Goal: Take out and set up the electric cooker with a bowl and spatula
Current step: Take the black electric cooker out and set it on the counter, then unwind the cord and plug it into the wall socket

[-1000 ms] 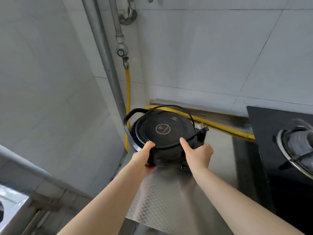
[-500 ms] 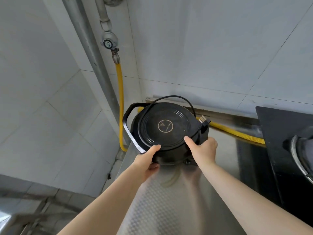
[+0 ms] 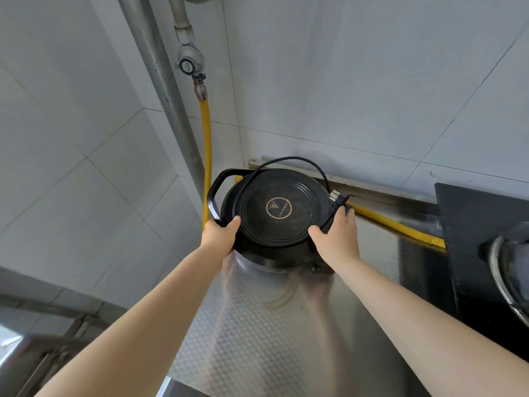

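Electric cooker (image 3: 279,209) now set further back on the steel counter (image 3: 257,333); still gripped by left hand (image 3: 219,234) and right hand (image 3: 339,233); placement looks basically done.

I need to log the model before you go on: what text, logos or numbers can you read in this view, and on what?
Electric cooker, held by the left hand and right hand: a gold ring with a triangle sign at the plate's centre; the small lettering beside it is too blurred to read.
Gas valve on the pipe: a round dial, no legible marking.
Nothing else carries text.
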